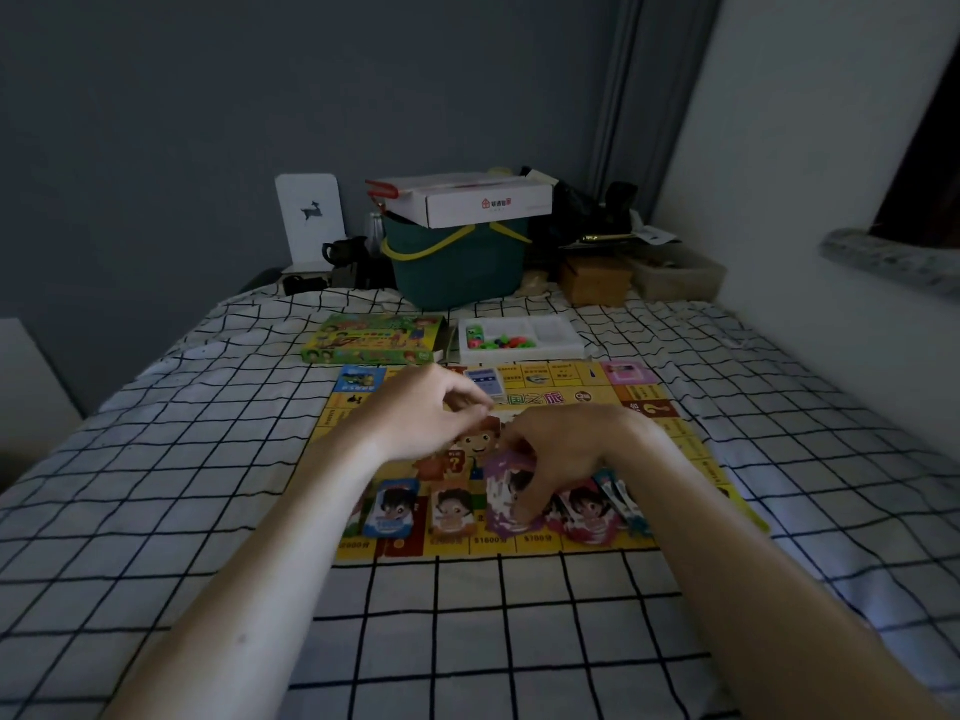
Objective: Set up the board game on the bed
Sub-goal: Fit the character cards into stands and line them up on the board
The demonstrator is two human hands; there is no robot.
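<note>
board game [613, 402], "$1600" by purple card stack [506, 498] in right hand [561, 454]

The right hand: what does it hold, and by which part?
The right hand pinches the purple character card by its upper edge, standing on the game board. The left hand seems to hold nothing.

A bed [156, 511] with a black-and-white checked sheet carries the yellow game board [675, 439] at its middle; beyond it lie the game box [374, 339] left and a white tray [519, 339] right.
</note>
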